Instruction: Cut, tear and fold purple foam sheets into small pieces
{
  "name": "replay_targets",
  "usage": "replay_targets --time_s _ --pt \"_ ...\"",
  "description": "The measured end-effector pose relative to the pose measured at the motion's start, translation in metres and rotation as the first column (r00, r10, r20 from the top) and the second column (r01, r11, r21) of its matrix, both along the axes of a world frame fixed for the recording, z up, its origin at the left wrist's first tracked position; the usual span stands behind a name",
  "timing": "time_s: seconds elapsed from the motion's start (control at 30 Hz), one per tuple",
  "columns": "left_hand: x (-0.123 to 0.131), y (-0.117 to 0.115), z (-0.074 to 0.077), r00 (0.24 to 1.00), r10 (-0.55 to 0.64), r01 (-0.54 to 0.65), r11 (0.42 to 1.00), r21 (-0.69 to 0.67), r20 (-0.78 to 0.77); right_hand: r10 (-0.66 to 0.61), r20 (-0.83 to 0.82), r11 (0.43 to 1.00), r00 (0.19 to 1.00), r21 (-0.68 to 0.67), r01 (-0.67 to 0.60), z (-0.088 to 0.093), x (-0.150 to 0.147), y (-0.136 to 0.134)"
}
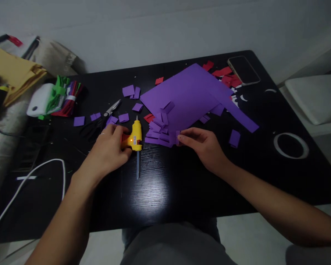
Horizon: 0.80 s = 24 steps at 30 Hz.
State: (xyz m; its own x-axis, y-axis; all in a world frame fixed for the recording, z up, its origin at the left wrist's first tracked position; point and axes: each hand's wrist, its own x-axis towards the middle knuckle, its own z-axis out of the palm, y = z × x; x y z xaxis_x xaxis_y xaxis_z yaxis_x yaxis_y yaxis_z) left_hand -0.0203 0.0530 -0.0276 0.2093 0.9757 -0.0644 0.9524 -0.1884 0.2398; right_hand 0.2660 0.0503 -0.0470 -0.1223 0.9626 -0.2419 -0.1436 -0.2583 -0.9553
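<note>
My left hand (110, 145) is closed round the handle of a yellow hot glue gun (136, 134). Its nozzle points away from me, a small orange light glows on its side, and a glue stick (138, 165) juts from its back end. Between the thumb and fingers of my right hand (205, 145) is a small folded purple paper piece (178, 137). It sits at the right end of a loose pile of purple paper strips (158, 129). Behind that pile lies a large purple paper sheet (187, 92) with a long strip (241, 117) at its right.
Scissors (112, 108) lie beyond my left hand, among small purple pieces (79, 121). Red scraps (228, 77) and a phone (244, 70) are at the back right, a tape ring (291, 146) nearer. Bundled pipe cleaners (70, 97) and a white cable (30, 173) are left.
</note>
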Motion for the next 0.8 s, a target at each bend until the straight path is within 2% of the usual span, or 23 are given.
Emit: replay_targets --time_s 0.1,0.17,0.27,0.37,0.5,0.63,0.8 --pt "-0.004 0.002 0.003 0.999 -0.016 0.017 0.999 -0.031 0.03 -0.018 -0.059 1.0 0.998 -0.022 0.017 -0.005 0.001 0.003" --pt "-0.004 0.002 0.008 0.996 -0.041 0.042 0.999 -0.002 0.082 -0.029 -0.081 0.999 0.996 -0.039 0.026 -0.007 0.001 0.004" --pt "0.002 0.0 0.015 0.979 -0.089 0.061 0.986 0.152 0.182 -0.042 -0.111 0.998 0.993 -0.052 0.036 -0.006 0.001 0.004" --pt "0.011 -0.005 0.021 0.948 -0.192 0.107 0.943 0.315 0.253 -0.052 -0.115 0.997 0.992 -0.055 0.046 -0.005 0.0 0.004" --pt "0.02 -0.012 0.017 0.888 -0.346 0.212 0.894 0.396 0.304 -0.063 -0.088 0.997 0.994 -0.052 0.058 -0.004 -0.001 0.003" --pt "0.021 -0.014 0.009 0.837 -0.428 0.284 0.872 0.397 0.341 -0.06 -0.086 0.998 0.994 -0.03 0.058 -0.004 -0.001 0.002" --pt "0.019 -0.013 0.007 0.8 -0.442 0.315 0.885 0.343 0.406 -0.061 -0.048 0.998 0.997 -0.003 0.06 -0.001 -0.001 0.001"
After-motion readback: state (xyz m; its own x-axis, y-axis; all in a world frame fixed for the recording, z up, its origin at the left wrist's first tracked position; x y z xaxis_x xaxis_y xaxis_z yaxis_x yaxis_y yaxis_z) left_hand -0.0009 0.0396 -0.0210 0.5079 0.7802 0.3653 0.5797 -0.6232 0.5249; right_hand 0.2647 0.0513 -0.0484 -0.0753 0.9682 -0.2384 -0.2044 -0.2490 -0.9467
